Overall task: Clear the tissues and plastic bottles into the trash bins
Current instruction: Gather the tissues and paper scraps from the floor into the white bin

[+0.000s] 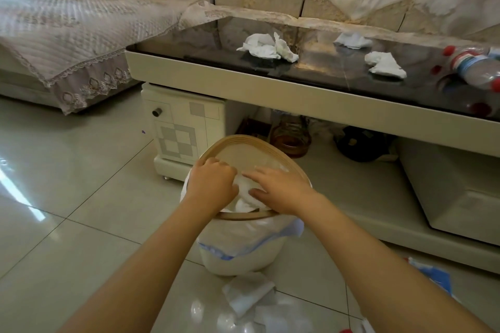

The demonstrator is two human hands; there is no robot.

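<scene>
Flat white tissues [247, 296] on floor tiles, well behind fingers. Left hand [211, 184] curled, right hand [281, 189] flatter, both pressing crumpled white tissue wad [244, 197] into round cream swing-lid trash bin [238, 249]. Stuffing step; next likely table tissues [267, 47], clear red-capped plastic bottle [476, 67] beyond fingertips.

both hands [244, 188] on tissue [244, 199] | over bin [230, 254] | 3 tissues on table [270, 104]

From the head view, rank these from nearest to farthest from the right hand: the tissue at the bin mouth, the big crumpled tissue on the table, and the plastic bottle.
1. Tissue at the bin mouth: under the right hand, touching its fingers.
2. Big crumpled tissue: on the table, straight beyond the trash bin.
3. Plastic bottle: far right end of the table, lying on its side.
</scene>
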